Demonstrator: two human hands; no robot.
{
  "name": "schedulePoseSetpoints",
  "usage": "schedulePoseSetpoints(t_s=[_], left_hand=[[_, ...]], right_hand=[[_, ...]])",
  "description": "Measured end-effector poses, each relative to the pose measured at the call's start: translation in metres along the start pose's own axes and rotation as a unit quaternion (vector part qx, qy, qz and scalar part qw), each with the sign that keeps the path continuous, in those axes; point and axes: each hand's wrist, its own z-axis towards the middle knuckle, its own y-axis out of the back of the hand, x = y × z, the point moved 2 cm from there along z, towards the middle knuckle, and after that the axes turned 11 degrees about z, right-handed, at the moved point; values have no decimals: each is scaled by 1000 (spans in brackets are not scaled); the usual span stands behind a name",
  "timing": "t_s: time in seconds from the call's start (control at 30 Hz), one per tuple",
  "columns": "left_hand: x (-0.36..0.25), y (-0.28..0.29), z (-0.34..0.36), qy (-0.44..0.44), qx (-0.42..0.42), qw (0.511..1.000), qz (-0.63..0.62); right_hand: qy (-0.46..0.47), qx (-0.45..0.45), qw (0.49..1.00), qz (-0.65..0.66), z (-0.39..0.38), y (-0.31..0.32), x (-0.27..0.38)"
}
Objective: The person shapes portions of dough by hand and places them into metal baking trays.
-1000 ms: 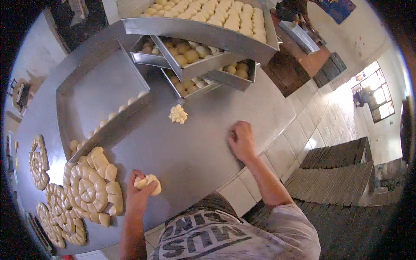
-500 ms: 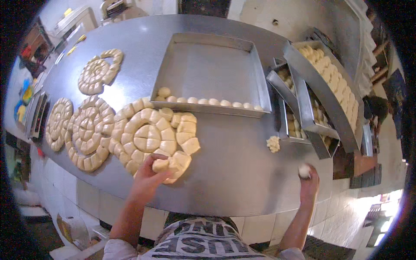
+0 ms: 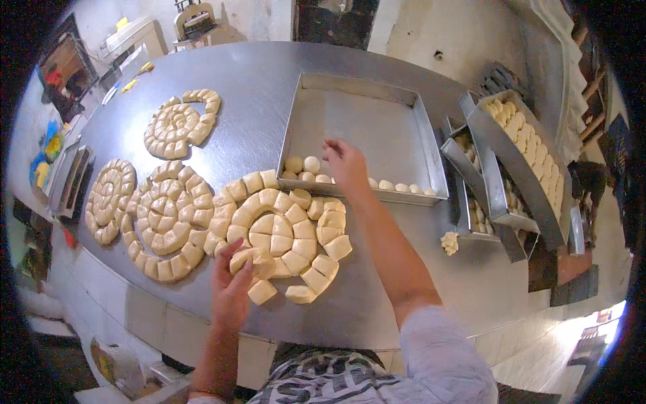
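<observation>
My left hand (image 3: 231, 279) has its thumb and fingers around a piece of dough (image 3: 252, 264) at the near edge of a large ring of cut dough (image 3: 271, 233). Loosely bent and with nothing visible in it, my right hand (image 3: 346, 165) hangs over the front of a large square metal tray (image 3: 431, 151). Just left of its fingers sits a white dough ball (image 3: 311, 164), behind a front row of dough balls (image 3: 385, 185). My right hand and forearm hide part of that row.
More cut dough rounds (image 3: 165, 215) lie to the left, with a smaller coil (image 3: 178, 126) farther back. Stacked metal trays (image 3: 518, 175) of shaped dough stand at the right. A small dough scrap (image 3: 449, 243) lies beside them on the metal table (image 3: 404, 283).
My right hand has swung from the table's right side to the tray, and the ball it held now rests behind the front row. My left hand still grips dough, with cut pieces shifted around it.
</observation>
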Motion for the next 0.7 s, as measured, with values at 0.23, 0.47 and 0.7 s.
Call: schedulePoseSetpoints(t_s=[0.23, 0.47, 0.7], left_hand=[[23, -74, -7, 6, 150, 985, 86], [12, -111, 4, 76, 103, 980, 150], [72, -186, -24, 108, 297, 944, 93]], right_hand=[[5, 96, 979, 182, -200, 16, 79], [-234, -255, 935, 77, -368, 192, -16], [-140, -332, 799, -481, -338, 263, -103]])
